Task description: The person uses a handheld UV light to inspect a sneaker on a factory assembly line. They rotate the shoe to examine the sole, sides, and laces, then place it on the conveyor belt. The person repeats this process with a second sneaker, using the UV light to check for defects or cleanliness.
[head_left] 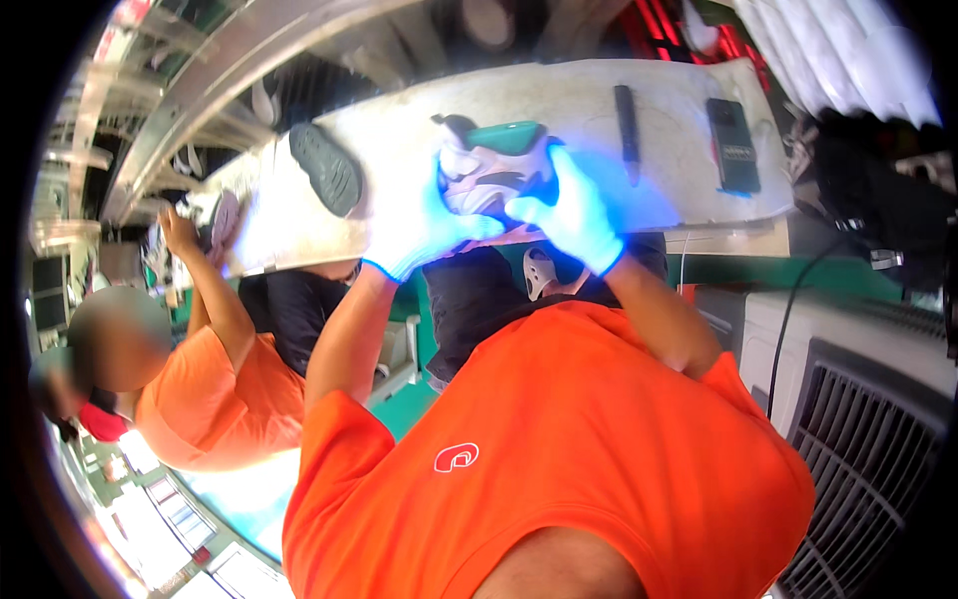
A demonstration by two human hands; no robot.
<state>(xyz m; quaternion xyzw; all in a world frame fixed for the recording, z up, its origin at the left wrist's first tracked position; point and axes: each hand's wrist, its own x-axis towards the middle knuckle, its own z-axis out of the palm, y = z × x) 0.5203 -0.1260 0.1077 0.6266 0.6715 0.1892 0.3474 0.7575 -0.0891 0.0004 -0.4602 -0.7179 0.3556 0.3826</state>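
A pale grey and white sports shoe (489,186) with darker grey panels is between my hands over the near part of the worktable. A teal block (507,138), like the top of a shoe last, fills its opening. My left hand (427,232), in a white glove, grips the shoe's left side, thumb along the near edge. On the other side my right hand (579,212), gloved the same way, is closed round it with the thumb pressed toward its near side. Blue light falls on both gloves. The shoe's underside is hidden.
On the worktable (399,118) a dark grey shoe sole (326,170) lies left of my hands. A slim black tool (627,133) and a black phone-like device (733,146) lie at right. A co-worker in orange (225,404) sits at left, a hand near another shoe (225,218).
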